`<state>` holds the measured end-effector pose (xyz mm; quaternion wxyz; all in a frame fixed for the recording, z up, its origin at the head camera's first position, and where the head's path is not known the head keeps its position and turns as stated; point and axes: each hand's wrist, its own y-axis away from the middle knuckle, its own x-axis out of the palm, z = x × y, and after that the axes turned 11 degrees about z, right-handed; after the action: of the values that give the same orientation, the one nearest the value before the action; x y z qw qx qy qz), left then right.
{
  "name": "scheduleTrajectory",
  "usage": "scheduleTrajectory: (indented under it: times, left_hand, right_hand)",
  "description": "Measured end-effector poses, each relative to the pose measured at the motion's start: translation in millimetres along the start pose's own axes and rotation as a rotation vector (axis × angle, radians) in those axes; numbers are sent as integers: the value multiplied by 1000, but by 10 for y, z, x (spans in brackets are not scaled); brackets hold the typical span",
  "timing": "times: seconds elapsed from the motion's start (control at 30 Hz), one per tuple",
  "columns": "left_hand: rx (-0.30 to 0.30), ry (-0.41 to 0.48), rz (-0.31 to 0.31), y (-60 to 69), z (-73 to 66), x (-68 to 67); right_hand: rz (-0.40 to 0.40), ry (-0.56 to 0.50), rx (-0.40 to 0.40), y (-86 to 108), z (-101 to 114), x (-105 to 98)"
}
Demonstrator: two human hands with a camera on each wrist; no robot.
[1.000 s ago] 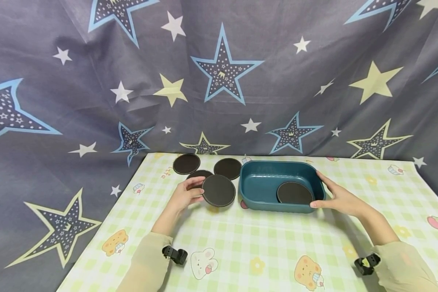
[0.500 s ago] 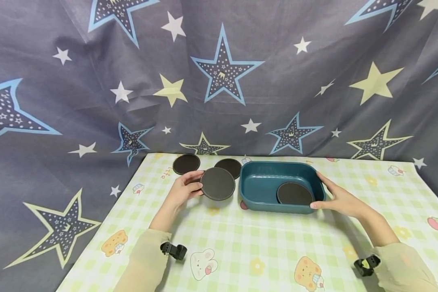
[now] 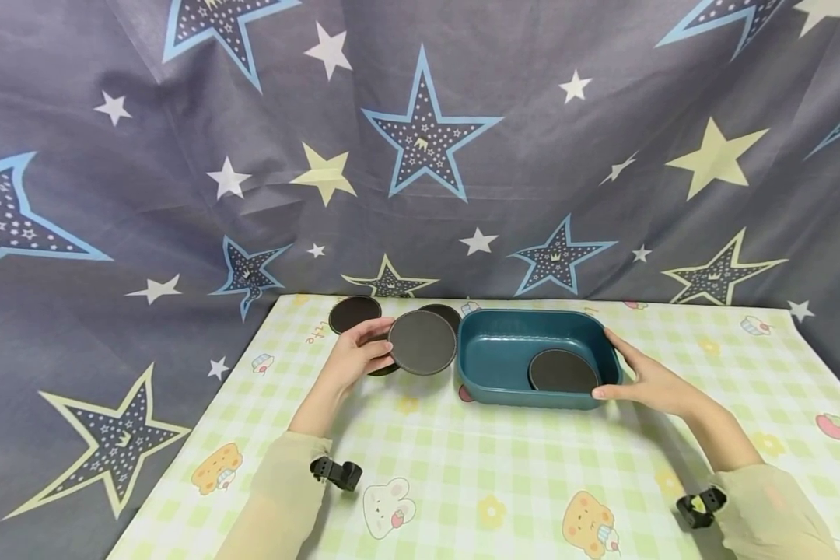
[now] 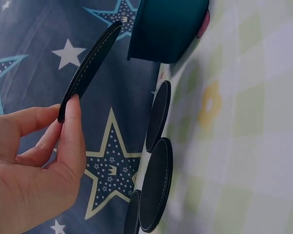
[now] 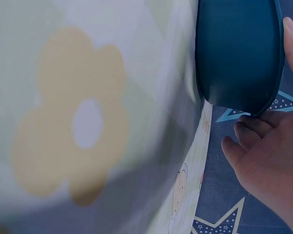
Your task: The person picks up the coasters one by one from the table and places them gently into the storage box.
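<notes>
My left hand (image 3: 355, 356) pinches a round black coaster (image 3: 423, 342) with a stitched edge between thumb and fingers. In the left wrist view this coaster (image 4: 90, 70) is tilted and held up off the cloth. Beneath and behind it lie more black coasters: one at the back left (image 3: 355, 313), a coaster (image 3: 383, 370) mostly covered by the hand, and another (image 3: 446, 313) partly hidden. To their right stands a teal rectangular bin (image 3: 497, 363) with a coaster (image 3: 563, 372) on its floor. My right hand (image 3: 647, 381) holds the bin's right end, thumb at the front corner.
A green-and-white checked cloth (image 3: 455, 467) with cartoon prints covers the table. Right behind its far edge hangs a grey curtain (image 3: 420, 233) patterned with stars. Black straps with small devices (image 3: 336, 472) sit on both wrists.
My left hand has raised the pinched coaster a little, toward the back, so it now covers part of the coaster behind it. The right hand and the bin have stayed put.
</notes>
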<state>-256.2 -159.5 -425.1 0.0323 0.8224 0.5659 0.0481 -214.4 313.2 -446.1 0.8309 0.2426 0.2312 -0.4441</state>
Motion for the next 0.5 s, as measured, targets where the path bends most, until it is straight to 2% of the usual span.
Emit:
scheduleTrajectory:
  times: [0.23,0.5]
  left_hand:
    - [22,14,21,-45,-46,87]
    - [19,4,38,-108,-54,171]
  right_hand:
    - [0,1,3,1,3,-5]
    - [3,4,1,0,6,-2]
